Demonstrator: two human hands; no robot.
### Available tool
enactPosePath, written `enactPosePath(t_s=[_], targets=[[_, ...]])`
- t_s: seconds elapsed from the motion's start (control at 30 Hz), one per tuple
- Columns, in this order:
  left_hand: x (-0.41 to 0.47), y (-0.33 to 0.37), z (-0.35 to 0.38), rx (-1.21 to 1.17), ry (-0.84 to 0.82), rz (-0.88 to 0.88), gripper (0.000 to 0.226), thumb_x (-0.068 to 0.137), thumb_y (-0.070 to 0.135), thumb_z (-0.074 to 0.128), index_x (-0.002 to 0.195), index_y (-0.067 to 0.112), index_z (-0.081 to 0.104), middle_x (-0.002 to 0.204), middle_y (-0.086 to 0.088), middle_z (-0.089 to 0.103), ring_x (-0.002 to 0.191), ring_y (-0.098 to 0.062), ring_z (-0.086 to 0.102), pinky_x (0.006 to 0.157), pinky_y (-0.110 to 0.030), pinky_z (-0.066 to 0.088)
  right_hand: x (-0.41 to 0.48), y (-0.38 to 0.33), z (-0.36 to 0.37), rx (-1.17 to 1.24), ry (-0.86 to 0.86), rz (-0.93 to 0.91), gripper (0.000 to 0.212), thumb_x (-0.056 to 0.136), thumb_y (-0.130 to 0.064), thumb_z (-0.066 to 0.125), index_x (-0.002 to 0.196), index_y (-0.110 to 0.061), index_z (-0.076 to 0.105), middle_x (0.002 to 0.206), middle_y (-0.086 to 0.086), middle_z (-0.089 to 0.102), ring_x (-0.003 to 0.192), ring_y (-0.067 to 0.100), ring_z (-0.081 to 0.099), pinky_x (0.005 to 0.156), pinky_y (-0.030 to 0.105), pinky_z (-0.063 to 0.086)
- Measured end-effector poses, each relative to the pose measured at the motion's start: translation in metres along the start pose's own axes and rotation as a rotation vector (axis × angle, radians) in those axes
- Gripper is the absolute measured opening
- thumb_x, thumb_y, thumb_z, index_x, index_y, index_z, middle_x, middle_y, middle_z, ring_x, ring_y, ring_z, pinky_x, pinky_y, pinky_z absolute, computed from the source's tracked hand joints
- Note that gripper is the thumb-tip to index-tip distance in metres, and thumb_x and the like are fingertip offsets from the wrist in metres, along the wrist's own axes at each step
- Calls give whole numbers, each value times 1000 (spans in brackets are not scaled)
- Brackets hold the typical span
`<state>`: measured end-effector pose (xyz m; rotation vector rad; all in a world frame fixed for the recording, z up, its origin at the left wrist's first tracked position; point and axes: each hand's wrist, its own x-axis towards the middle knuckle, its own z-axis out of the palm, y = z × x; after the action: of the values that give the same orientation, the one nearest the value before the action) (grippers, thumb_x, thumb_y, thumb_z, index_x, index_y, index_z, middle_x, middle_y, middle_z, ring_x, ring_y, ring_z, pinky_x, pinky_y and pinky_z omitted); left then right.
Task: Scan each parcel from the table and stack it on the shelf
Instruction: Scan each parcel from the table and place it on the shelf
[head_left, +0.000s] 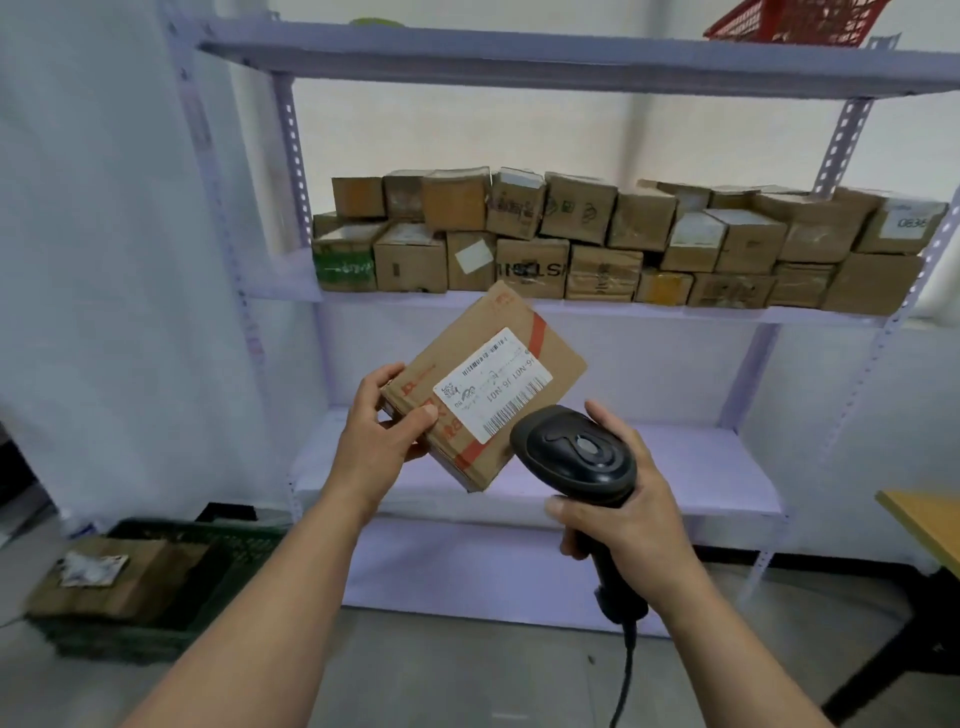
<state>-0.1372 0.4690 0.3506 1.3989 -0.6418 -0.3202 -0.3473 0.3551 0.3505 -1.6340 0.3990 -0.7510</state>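
Lavender metal shelf (675, 313) fills the view against a pale wall, its middle tier packed two layers deep with stacked cartons (597, 244). At one o'clock, on the top tier, sits a red basket (795, 21); at seven o'clock a green crate (244, 551) stands on the floor with flattened cardboard on it, and at four o'clock a corner of the worktop (930, 519) shows. Centre frame, the left hand (374, 436) grips the parcel (550, 353) by its lower corner, thumb on top, holding it tilted in the air in front of the shelf with its white label (491, 392) facing up. Both hands are apart. The right hand (634, 525) is wrapped round the handle of a black scanner (576, 457), whose head sits just beside the parcel's five o'clock edge; its cable (626, 675) hangs down.
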Motion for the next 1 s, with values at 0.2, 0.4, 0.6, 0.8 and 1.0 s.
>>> enactPosePath(t_s=[0.2,0.4,0.6,0.8,1.0], targets=[[44,9,-17,-30,120,-19,39,92,20,62,124,32,44,119,4,55,105,-20,63,77,-34,59,72,-3,36,88,-106,-49,89,63,2,82,124,-52,48,120,-4,62,54,21,62,49,33,53],[87,19,-36,20,182,22,41,91,29,63,126,34,42,118,7,55,108,-18,62,76,-30,59,137,-5,63,110,-185,-121,89,66,0,82,129,-51,44,126,-2,59,61,14,65,51,36,55],[123,21,-64,294,168,118,66,89,42,60,145,42,24,133,17,43,119,-7,44,94,-20,39,193,-14,88,89,-232,-201,90,71,9,78,131,-48,42,131,2,57,60,11,66,49,32,53],[166,20,-101,410,77,188,79,82,31,73,144,45,26,141,9,36,125,-8,42,99,-19,39,246,-26,125,63,-261,-248,90,70,2,82,133,-48,41,132,5,56,56,15,65,50,35,55],[232,25,-131,485,122,284,77,78,26,78,142,36,36,143,8,42,126,-10,44,100,-23,41,297,-33,157,54,-203,-262,88,65,-6,81,132,-49,42,130,4,57,51,23,62,48,37,54]])
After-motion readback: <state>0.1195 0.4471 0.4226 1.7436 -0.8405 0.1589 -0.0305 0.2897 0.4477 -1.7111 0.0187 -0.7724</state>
